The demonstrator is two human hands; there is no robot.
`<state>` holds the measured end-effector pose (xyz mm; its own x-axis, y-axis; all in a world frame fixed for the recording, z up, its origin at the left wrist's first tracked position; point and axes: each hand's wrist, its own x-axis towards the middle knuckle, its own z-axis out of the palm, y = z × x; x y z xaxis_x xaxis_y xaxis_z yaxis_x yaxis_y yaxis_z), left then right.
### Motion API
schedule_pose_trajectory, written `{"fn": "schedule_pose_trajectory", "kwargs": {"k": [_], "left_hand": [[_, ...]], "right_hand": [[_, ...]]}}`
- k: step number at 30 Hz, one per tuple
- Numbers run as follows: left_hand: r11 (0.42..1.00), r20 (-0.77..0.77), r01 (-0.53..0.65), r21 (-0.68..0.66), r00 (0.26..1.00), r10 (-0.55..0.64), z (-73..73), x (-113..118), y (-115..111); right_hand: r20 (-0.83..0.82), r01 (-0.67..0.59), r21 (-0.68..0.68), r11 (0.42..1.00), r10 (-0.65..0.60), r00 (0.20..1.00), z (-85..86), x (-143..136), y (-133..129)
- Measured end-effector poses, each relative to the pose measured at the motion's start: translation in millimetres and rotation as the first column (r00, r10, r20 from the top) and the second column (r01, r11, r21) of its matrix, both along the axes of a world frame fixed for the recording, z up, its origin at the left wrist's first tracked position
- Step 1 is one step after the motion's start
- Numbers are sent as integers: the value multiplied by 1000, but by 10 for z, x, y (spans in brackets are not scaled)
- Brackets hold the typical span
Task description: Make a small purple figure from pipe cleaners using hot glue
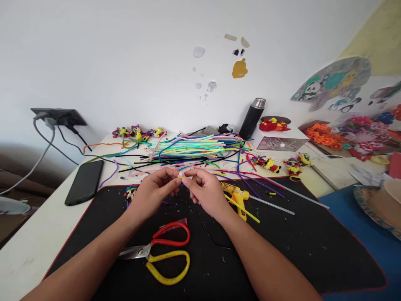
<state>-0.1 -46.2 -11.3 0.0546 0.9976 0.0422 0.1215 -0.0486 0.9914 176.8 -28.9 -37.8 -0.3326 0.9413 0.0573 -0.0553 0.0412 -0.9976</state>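
Note:
My left hand [156,190] and my right hand [205,192] meet above the black mat [282,246]. Thumbs and fingertips of both are pinched on a small yellow and pale pink piece [181,174], too small to make out its kind. A yellow glue gun [240,195] lies just right of my right hand, with a yellow pipe cleaner [250,215] across it. Partly hidden behind my left hand is a small colourful figure [130,192]. Below the hands rest scissors [169,242] with one red and one yellow handle, the blades partly covered by my left forearm.
Behind the hands lies a heap of coloured pipe cleaners [191,147]. A phone [84,182] is at the left, near the power strip [59,116]. A black thermos [253,119] and white box [280,140] stand at the back right. Finished-looking figures [138,132] sit by the wall.

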Motion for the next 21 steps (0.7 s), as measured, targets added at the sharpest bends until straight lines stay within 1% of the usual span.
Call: {"fn": "schedule_pose_trajectory", "kwargs": {"k": [5, 9, 15, 18, 21], "left_hand": [[999, 28, -25, -23, 999, 25, 24, 13, -8], [1000, 48, -15, -22, 999, 16, 31, 19, -18], [1000, 97, -6, -20, 995, 8, -52, -18, -17], [1000, 119, 13, -19, 993, -10, -100, -36, -8], [1000, 136, 16, -23, 991, -13, -118, -35, 2]], "right_hand": [[-1, 6, 6, 1000, -6, 1000, 17, 7, 7], [-25, -16, 1, 1000, 16, 1000, 20, 11, 9], [-43, -48, -19, 999, 47, 998, 10, 7, 16], [-57, -65, -55, 996, 62, 996, 18, 4, 12], [-83, -85, -92, 992, 77, 994, 37, 5, 4]]}}
